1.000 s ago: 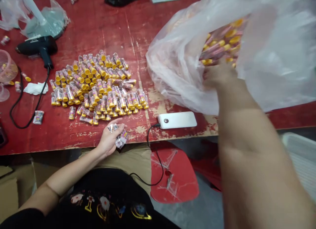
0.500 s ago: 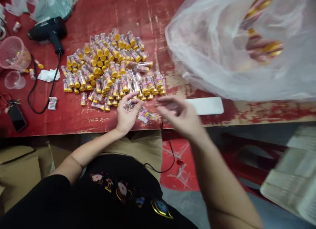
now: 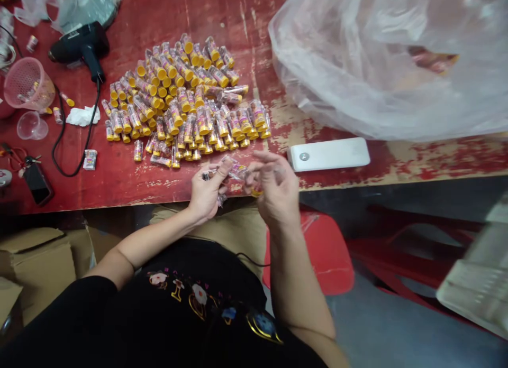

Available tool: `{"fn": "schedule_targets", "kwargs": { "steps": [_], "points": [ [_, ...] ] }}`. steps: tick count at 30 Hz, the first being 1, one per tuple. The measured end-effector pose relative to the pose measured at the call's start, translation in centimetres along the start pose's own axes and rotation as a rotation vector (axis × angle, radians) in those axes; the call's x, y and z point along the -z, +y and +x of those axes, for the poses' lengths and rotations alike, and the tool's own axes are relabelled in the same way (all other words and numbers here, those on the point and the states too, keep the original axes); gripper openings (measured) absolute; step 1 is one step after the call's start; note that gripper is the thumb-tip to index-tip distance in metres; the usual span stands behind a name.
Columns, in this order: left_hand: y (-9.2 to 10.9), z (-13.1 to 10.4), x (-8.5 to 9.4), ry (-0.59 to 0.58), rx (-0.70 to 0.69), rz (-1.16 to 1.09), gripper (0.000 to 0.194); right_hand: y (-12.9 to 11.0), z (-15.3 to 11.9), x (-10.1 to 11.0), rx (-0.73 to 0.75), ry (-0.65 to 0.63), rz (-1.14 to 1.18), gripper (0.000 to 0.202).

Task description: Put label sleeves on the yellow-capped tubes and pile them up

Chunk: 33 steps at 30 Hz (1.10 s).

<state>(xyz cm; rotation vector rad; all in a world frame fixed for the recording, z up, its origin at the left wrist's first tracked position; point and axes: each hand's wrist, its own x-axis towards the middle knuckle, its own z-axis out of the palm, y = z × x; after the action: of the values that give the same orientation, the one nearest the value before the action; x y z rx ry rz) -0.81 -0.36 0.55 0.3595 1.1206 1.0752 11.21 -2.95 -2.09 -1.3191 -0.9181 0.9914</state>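
Observation:
My left hand (image 3: pixel 208 194) is closed on small printed clear plastic sleeves, with one shiny sleeve (image 3: pixel 237 168) sticking out past its thumb toward the right. Close beside it, my right hand (image 3: pixel 275 191) has its fingers bent together, slightly blurred. A yellow cap (image 3: pixel 256 193) shows under those fingers, apparently the end of a small tube whose body is mostly hidden. Just beyond both hands lies a big pile of small clear tubes (image 3: pixel 170 106) with yellow caps and pink-purple printed wraps.
A white oblong case (image 3: pixel 329 154) lies right of my hands, below a large translucent plastic bag (image 3: pixel 377 77). At left are a black heat gun (image 3: pixel 85 44), a pink basket (image 3: pixel 29 82), a clear cup (image 3: pixel 32 126), a sleeve stack (image 3: pixel 90 159) and a phone (image 3: pixel 37 182).
My right hand has come in from the right and closed near the left hand, with a yellow cap now at its fingers. The sleeve at my left hand has shifted upward.

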Motion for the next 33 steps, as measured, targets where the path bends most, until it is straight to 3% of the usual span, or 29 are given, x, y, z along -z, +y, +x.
{"fn": "schedule_targets", "kwargs": {
  "steps": [3, 7, 13, 18, 22, 28, 33],
  "points": [
    [0.8, 0.0, -0.2, -0.009, 0.056, -0.033, 0.041, -0.5, -1.0, 1.6, -0.005, -0.054, 0.054, 0.047],
    [1.3, -0.1, -0.1, -0.052, 0.091, -0.055, 0.040, -1.5, -2.6, 2.5, 0.009, -0.021, 0.036, 0.046],
    [1.3, -0.4, 0.0, -0.083, 0.105, -0.062, 0.041, -2.2, -4.1, 2.2, 0.150, -0.067, -0.277, 0.037],
    [1.2, -0.5, 0.2, -0.184, 0.164, -0.045, 0.033, -1.5, -4.9, 2.7, 0.268, 0.043, -0.447, 0.055],
    [0.7, -0.9, 0.2, -0.208, 0.139, 0.048, 0.037, -1.8, -5.3, 2.6, 0.312, 0.125, -0.439, 0.051],
    [1.2, -1.2, 0.1, -0.213, 0.111, 0.058, 0.049, -3.3, -5.5, 2.6, 0.288, -0.119, -0.304, 0.039],
    [1.6, -0.9, 0.5, -0.209, 0.077, 0.108, 0.051, -2.0, -5.4, 2.3, 0.328, 0.133, -0.244, 0.045]
  ]
}}
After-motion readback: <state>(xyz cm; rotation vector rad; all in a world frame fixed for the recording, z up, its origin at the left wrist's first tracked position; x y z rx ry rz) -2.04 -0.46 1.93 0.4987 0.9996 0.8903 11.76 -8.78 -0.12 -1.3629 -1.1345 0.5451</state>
